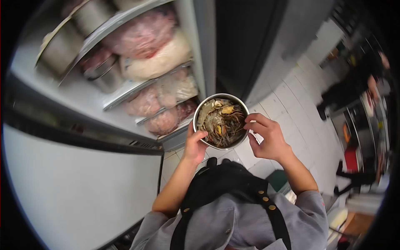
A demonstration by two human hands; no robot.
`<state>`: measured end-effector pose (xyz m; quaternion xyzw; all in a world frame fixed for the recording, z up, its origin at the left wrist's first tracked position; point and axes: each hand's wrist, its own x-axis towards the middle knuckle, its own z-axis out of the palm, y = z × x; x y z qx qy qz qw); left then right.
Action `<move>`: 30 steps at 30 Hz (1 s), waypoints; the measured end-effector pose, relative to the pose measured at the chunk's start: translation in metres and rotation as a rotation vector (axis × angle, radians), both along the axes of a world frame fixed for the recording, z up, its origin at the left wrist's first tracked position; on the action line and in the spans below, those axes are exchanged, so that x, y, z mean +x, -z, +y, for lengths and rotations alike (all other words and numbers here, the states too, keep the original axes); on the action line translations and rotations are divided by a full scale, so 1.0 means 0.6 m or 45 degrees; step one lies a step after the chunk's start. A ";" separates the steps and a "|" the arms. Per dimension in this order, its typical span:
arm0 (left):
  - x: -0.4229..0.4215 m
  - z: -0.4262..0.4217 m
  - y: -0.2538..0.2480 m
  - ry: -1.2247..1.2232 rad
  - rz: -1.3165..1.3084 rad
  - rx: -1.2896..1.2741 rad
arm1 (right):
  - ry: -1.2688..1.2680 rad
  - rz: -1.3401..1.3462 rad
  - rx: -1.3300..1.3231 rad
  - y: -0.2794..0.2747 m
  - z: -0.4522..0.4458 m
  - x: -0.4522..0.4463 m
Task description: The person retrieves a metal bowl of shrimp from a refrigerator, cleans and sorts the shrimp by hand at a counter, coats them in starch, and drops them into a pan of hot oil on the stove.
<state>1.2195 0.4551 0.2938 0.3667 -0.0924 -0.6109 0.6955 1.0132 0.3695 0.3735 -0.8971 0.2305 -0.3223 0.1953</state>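
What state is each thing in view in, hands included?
Bowl, held opening up, well filled
Shrimp, unpeeled, piled in the bowl
Left hand, gripping the bowl, thumb over the rim
Right hand, fingers bent at the rim, grip unclear
Door, swung open
Meat, bagged, on shelves
Apron, worn

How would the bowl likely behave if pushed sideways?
The bowl is probably stiff; its rim looks like metal. With shrimp piled inside, it may feel fairly heavy. They look glossy and loose, so might slide if it tilts.
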 end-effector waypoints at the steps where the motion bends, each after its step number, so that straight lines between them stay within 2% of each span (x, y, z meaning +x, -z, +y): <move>1: 0.040 -0.019 0.040 0.107 0.045 0.011 | 0.107 0.045 0.011 0.019 0.013 0.057; 3: 0.028 -0.044 0.106 0.099 -0.117 -0.097 | 0.381 -0.020 0.169 0.062 0.030 0.091; 4: 0.023 -0.059 0.129 0.126 -0.142 -0.150 | 0.520 0.099 0.081 0.094 0.027 0.109; 5: 0.012 -0.069 0.148 0.188 -0.122 -0.165 | 0.660 0.230 0.210 0.124 0.028 0.116; 7: -0.005 -0.086 0.188 0.284 -0.171 -0.196 | 0.801 0.138 0.285 0.194 0.026 0.123; 10: -0.057 -0.126 0.221 0.440 -0.111 -0.155 | 0.986 0.049 0.371 0.228 0.009 0.072; 11: -0.084 -0.144 0.215 0.502 -0.084 -0.092 | 1.031 0.035 0.375 0.221 -0.007 0.040; 13: -0.144 -0.180 0.214 0.585 -0.115 -0.091 | 1.212 -0.003 0.066 0.216 -0.040 -0.035; 15: -0.182 -0.224 0.228 0.685 -0.174 -0.102 | 1.281 -0.012 0.080 0.245 -0.079 -0.083; 21: -0.378 -0.380 0.231 0.879 -0.249 -0.029 | 1.344 -0.011 0.115 0.238 -0.213 -0.275; 24: -0.484 -0.448 0.204 0.921 -0.278 -0.018 | 1.460 0.084 0.220 0.233 -0.269 -0.387; 30: -0.638 -0.583 0.182 0.991 -0.311 0.034 | 1.473 0.180 0.204 0.207 -0.414 -0.542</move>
